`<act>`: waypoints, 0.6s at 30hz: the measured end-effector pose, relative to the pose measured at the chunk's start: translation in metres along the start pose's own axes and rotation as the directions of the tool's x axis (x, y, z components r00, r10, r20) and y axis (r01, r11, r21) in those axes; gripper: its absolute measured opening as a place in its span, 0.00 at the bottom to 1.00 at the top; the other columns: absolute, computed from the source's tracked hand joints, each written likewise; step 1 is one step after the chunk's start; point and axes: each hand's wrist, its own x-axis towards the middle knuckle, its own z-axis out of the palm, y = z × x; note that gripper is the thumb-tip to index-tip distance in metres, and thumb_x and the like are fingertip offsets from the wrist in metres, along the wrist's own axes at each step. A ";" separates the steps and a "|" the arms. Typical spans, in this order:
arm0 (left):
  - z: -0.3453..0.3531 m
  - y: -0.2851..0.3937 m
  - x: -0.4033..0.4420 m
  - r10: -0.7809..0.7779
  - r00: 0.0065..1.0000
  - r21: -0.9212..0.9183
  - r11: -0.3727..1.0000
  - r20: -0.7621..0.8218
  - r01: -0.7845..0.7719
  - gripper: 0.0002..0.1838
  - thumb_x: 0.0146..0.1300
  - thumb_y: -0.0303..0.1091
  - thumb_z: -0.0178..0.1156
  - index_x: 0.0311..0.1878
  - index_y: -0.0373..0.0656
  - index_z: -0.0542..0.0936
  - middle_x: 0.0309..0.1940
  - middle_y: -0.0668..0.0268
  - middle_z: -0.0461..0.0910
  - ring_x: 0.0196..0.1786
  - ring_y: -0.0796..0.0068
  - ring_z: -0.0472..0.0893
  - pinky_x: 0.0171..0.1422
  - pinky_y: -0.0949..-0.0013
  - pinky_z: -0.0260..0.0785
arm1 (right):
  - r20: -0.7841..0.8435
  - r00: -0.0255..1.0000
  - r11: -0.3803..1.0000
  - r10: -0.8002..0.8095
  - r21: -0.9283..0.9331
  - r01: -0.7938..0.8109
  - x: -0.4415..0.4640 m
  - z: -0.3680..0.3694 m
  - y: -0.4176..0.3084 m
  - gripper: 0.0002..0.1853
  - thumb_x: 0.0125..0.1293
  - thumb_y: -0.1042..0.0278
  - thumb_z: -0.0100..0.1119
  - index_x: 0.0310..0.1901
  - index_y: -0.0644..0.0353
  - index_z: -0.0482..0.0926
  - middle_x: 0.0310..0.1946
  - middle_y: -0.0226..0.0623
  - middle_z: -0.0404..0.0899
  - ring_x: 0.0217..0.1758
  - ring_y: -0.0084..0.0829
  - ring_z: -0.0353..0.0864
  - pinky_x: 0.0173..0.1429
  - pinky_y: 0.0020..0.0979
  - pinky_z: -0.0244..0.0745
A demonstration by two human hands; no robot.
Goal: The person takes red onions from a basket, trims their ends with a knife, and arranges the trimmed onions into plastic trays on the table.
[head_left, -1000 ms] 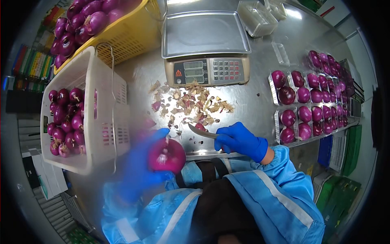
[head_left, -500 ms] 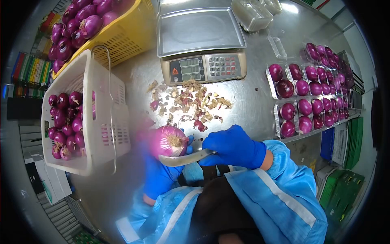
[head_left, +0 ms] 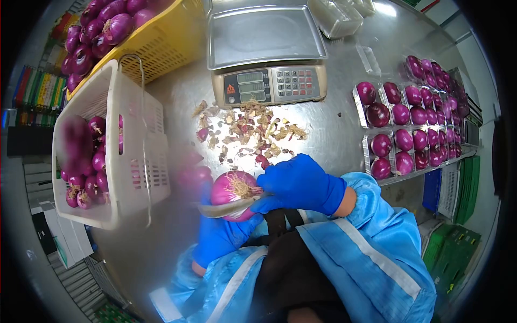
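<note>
My left hand (head_left: 223, 236), in a blue glove, holds a purple onion (head_left: 229, 188) from below and behind, its root end facing up and right. My right hand (head_left: 299, 185), also gloved in blue, is closed round the handle of a curved knife (head_left: 231, 208). The blade lies across the lower side of the onion, near the roots. Beyond both hands, dry skins and root trimmings (head_left: 253, 132) are scattered on the metal table (head_left: 334, 140).
A scale (head_left: 266, 37) stands at the back. White basket (head_left: 113, 161) and yellow basket (head_left: 167, 43) hold onions at the left. Packed onion trays (head_left: 379, 145) line the right side; empty clear trays (head_left: 336, 19) are stacked behind. Blurred onions (head_left: 194, 175) lie beside my left hand.
My left hand has turned the onion root end up and brought it nearer my right hand. The knife has moved left from above the table to the onion. The view has shifted slightly.
</note>
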 end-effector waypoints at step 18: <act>0.003 -0.004 0.018 0.020 0.973 -0.025 0.999 -0.228 -0.026 0.38 0.60 0.37 0.70 0.68 0.35 0.63 0.64 0.53 0.71 0.61 0.63 0.76 0.59 0.62 0.75 | -0.202 0.974 0.850 0.106 0.527 0.017 0.026 0.030 -0.003 0.23 0.57 0.56 0.69 0.56 0.47 0.83 0.49 0.36 0.81 0.45 0.35 0.86 0.51 0.30 0.81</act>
